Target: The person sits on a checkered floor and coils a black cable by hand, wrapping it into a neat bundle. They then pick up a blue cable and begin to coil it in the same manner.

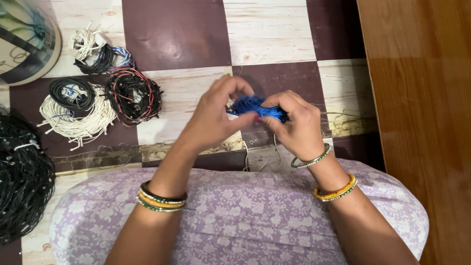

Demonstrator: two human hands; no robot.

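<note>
Right now your left hand and your right hand meet above the checkered floor of dark maroon and pale wood-look squares, and between them sits a small bundle of bright blue wire. Your left fingers are pinched on the near end of the bundle, thumb pressing from below, while your right fingers are curled tight over its far end, so both hands are clenched on the same blue bundle, held just above your lap in its lilac flowered cloth.

Off to your left, well apart from your hands, lie several tied coils on the floor: a red-and-black wire coil, a white wire coil with a smaller black coil resting on it, and a cluster of white, black and blue-striped coils beyond. A large heap of black wire fills the left edge. A round pale container with dark bands sits in the top left corner. A brown polished wooden panel runs along your right.
</note>
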